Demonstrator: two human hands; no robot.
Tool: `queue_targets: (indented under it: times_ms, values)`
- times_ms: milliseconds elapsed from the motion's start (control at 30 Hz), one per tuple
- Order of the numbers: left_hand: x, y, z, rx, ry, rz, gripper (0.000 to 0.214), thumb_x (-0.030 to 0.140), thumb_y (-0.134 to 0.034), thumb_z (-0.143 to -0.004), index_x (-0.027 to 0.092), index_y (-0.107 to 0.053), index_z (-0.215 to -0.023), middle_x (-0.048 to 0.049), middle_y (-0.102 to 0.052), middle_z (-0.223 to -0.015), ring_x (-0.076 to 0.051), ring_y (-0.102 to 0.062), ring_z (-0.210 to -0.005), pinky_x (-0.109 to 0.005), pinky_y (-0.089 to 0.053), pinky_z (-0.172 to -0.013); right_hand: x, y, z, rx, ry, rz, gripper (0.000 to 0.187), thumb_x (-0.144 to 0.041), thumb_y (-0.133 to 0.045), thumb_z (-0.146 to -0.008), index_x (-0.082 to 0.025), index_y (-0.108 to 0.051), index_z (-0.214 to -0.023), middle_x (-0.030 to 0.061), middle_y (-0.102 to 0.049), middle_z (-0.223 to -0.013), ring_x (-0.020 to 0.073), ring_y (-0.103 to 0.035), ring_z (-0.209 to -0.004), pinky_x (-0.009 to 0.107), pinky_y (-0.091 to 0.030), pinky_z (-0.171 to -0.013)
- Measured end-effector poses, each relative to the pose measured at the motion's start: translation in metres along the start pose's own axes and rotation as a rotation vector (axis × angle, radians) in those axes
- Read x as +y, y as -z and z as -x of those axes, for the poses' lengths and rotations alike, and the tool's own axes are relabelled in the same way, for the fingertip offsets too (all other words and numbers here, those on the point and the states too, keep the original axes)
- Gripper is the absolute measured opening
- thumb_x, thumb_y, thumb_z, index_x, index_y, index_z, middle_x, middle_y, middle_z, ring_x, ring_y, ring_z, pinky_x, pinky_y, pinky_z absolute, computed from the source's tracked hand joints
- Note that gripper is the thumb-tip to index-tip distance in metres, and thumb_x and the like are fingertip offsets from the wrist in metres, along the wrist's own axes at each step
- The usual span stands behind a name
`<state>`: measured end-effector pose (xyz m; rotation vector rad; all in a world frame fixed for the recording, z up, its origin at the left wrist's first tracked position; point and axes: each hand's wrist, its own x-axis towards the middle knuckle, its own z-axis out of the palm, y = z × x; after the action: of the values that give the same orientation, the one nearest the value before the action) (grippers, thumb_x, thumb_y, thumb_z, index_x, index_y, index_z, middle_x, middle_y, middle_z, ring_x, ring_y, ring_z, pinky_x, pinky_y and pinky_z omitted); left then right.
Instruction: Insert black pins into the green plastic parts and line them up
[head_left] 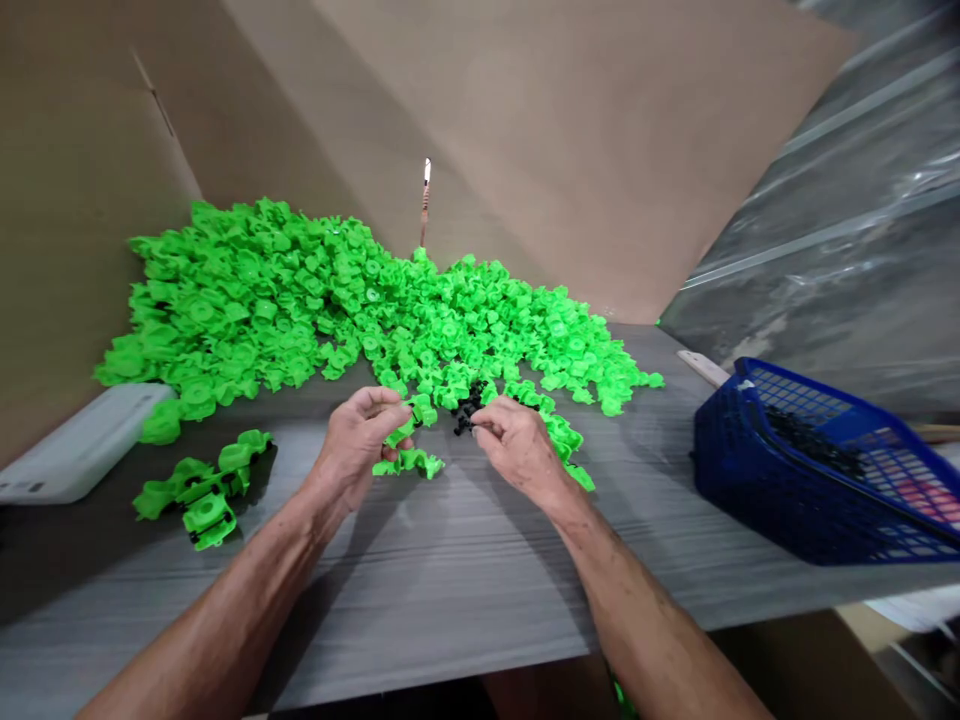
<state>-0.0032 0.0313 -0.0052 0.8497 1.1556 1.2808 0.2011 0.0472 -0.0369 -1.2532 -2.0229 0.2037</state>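
My left hand [367, 430] is closed in a pinch around a bright green plastic toy car body [399, 432], partly covered by the fingers. To its right, my right hand [519, 445] has thumb and fingertips pressed together at the edge of a small heap of black plastic parts [466, 408], seemingly on one small part that is mostly hidden. Behind both hands spreads a large pile of green car bodies [300, 290]. Several green toy cars with black wheels [206, 512] lie together on the table at the left.
A blue plastic basket [757, 490] with black parts inside stands at the right of the grey table [450, 590]. A white plastic box [94, 445] lies at the left edge. Tall brown board [570, 130] walls enclose the back and left.
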Motion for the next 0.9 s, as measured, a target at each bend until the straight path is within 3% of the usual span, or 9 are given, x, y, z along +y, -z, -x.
queue_targets:
  times_ms: [67, 167, 333, 433, 600, 767, 900]
  values:
    - [0.001, 0.001, -0.001, -0.012, 0.028, 0.044, 0.041, 0.035, -0.084, -0.05, 0.016, -0.058, -0.075, 0.0051, -0.058, -0.07, -0.009, -0.057, -0.046, -0.02, -0.036, -0.041, -0.002, -0.002, 0.001, -0.093, 0.059, 0.214, 0.015, -0.013, -0.057, -0.081, -0.018, -0.071, -0.085, 0.0053, -0.064, -0.083, 0.0174, -0.056, -0.077, 0.03, -0.043, -0.073]
    - [0.001, 0.001, -0.001, -0.098, 0.081, 0.145, 0.042, 0.033, -0.085, -0.053, 0.013, -0.064, -0.082, 0.0036, -0.059, -0.067, -0.008, -0.057, -0.05, -0.019, -0.041, -0.046, -0.009, -0.009, 0.002, -0.186, 0.118, 0.489, 0.018, -0.016, -0.053, -0.088, -0.018, -0.071, -0.084, 0.0089, -0.064, -0.089, 0.0232, -0.051, -0.089, 0.036, -0.039, -0.077]
    - [-0.001, 0.002, 0.0, -0.275, 0.136, 0.225, 0.052, 0.014, -0.086, -0.05, 0.011, -0.067, -0.098, 0.001, -0.062, -0.063, -0.009, -0.056, -0.056, -0.019, -0.045, -0.052, -0.011, -0.022, -0.001, -0.244, 0.14, 0.655, 0.022, -0.016, -0.049, -0.091, -0.017, -0.069, -0.086, 0.0117, -0.062, -0.092, 0.0272, -0.045, -0.092, 0.039, -0.033, -0.073]
    - [-0.001, 0.002, 0.001, -0.309, 0.155, 0.2, 0.049, 0.016, -0.086, -0.052, 0.01, -0.067, -0.096, 0.0008, -0.061, -0.062, -0.008, -0.055, -0.053, -0.018, -0.045, -0.05, -0.01, -0.026, -0.004, -0.252, 0.146, 0.631, 0.024, -0.015, -0.048, -0.092, -0.019, -0.071, -0.086, 0.0115, -0.062, -0.093, 0.0271, -0.044, -0.093, 0.039, -0.032, -0.072]
    - [0.002, 0.001, 0.002, -0.313, 0.149, 0.123, 0.039, 0.042, -0.076, -0.072, 0.012, -0.064, -0.093, -0.0025, -0.063, -0.068, -0.01, -0.057, -0.048, -0.018, -0.04, -0.04, -0.008, -0.024, -0.002, -0.222, 0.115, 0.488, 0.021, -0.014, -0.052, -0.087, -0.018, -0.072, -0.084, 0.0093, -0.065, -0.087, 0.0247, -0.048, -0.089, 0.037, -0.034, -0.075]
    - [0.004, 0.0, 0.003, -0.27, 0.231, 0.071, 0.036, 0.045, -0.049, -0.091, 0.013, -0.062, -0.103, -0.0083, -0.068, -0.067, -0.018, -0.067, -0.054, -0.023, -0.051, -0.046, -0.004, -0.021, -0.001, -0.067, 0.089, 0.193, 0.02, -0.008, -0.054, -0.077, -0.017, -0.071, -0.082, 0.0055, -0.07, -0.083, 0.0201, -0.058, -0.081, 0.035, -0.039, -0.084]
    - [0.004, 0.0, 0.003, -0.327, 0.375, 0.176, 0.041, 0.051, -0.045, -0.091, 0.014, -0.063, -0.093, -0.0081, -0.067, -0.069, -0.022, -0.071, -0.062, -0.028, -0.057, -0.053, -0.002, -0.02, 0.0, -0.026, 0.055, 0.018, 0.019, -0.006, -0.055, -0.073, -0.018, -0.07, -0.078, 0.004, -0.071, -0.079, 0.0189, -0.061, -0.078, 0.032, -0.043, -0.079]
